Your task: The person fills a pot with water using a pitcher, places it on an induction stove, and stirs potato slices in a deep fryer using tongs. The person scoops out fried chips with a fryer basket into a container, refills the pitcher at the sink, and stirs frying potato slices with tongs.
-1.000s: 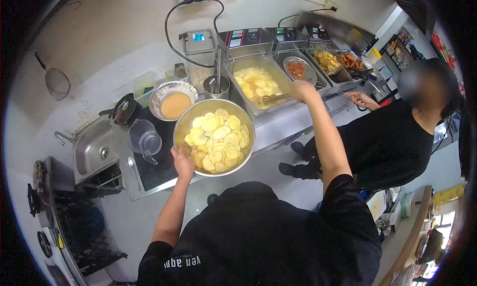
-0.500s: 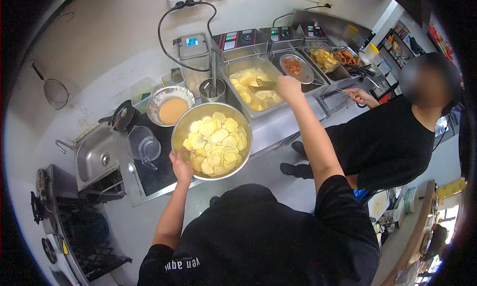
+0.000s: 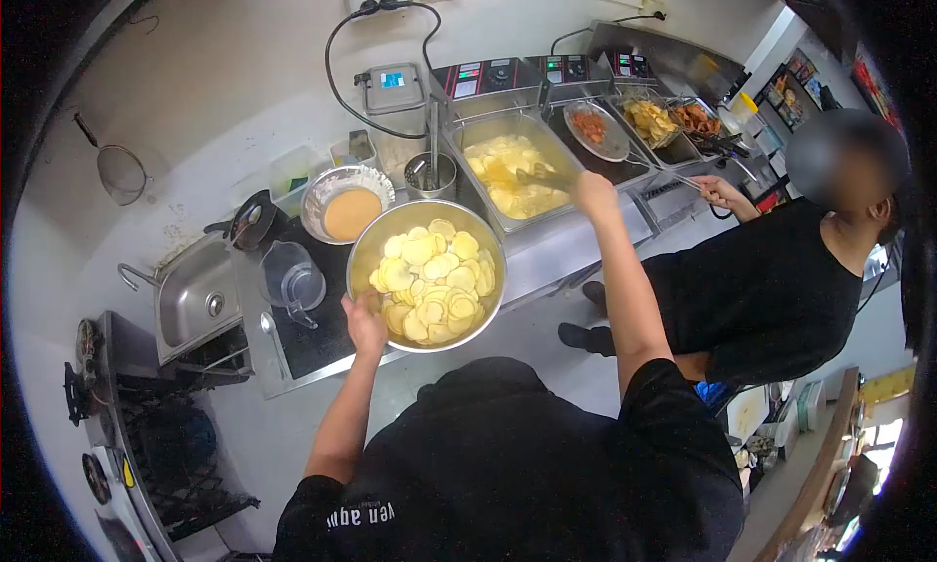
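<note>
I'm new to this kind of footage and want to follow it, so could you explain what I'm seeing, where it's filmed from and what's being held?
There's no machine doing the handling: these are a person's own bare hands, seen by one camera worn on the head, looking forward and down. The left hand grips the rim of a large metal bowl filled with pale round slices. The right hand holds a utensil reaching into a fryer vat, where more slices sit. On the steel counter are also a smaller bowl of tan liquid and a clear jug. The hand at right belongs to a co-worker.
</note>
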Available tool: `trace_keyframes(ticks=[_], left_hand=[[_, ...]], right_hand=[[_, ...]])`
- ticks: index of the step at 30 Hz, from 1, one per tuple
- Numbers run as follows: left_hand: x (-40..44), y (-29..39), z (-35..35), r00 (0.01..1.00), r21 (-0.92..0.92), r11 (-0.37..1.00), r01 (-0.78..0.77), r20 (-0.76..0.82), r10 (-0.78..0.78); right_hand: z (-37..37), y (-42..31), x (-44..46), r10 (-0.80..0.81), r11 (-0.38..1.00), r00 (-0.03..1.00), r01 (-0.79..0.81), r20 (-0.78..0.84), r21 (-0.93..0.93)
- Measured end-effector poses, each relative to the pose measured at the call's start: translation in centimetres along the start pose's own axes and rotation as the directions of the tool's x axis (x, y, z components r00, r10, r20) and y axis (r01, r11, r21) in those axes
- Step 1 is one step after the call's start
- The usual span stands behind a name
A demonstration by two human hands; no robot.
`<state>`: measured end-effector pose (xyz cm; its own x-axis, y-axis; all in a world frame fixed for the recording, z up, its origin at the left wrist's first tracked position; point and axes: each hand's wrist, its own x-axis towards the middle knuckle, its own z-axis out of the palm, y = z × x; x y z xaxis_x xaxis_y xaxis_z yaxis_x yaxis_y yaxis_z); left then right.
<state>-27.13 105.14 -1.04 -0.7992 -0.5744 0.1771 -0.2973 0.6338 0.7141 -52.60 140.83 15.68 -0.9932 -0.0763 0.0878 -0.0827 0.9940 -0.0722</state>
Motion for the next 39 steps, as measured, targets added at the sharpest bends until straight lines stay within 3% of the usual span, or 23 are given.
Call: trace_keyframes(ticks=[6,10,13,20,25,39], left_hand=[[0.3,-0.5,-0.1,0.998,0.032,0.997,-0.067,0.009,0.067],[0.2,-0.2,-0.1,0.998,0.021,0.998,-0.06,0.022,0.059],[0.3,-0.5,0.3,0.999,0.006,0.999,-0.053,0.005,0.053],[0.2,-0.9,0.3,0.995,0.007,0.995,-0.097,0.001,0.097],[0.3,-0.9,0.3,0.995,0.021,0.995,-0.099,0.009,0.099],[0.2,-0.1,-0.2,0.998,-0.021,1.0,-0.017,0.053,0.018]], right_hand=[[6.1,1.7,1.9,0.026,0.998,0.999,-0.024,-0.02,0.061],[2.0,0.7,-3.3,-0.005,0.995,1.0,0.005,-0.004,0.098],[3.7,1.3,-5.8,0.078,0.983,0.996,-0.083,0.04,0.162],[6.9,0.7,-9.9,0.054,0.944,0.998,-0.037,-0.042,0.327],[6.6,0.7,-10.3,0.087,0.937,0.984,-0.133,0.153,0.324],[6.7,0.2,-10.2,0.135,0.928,0.959,-0.21,0.25,0.306]])
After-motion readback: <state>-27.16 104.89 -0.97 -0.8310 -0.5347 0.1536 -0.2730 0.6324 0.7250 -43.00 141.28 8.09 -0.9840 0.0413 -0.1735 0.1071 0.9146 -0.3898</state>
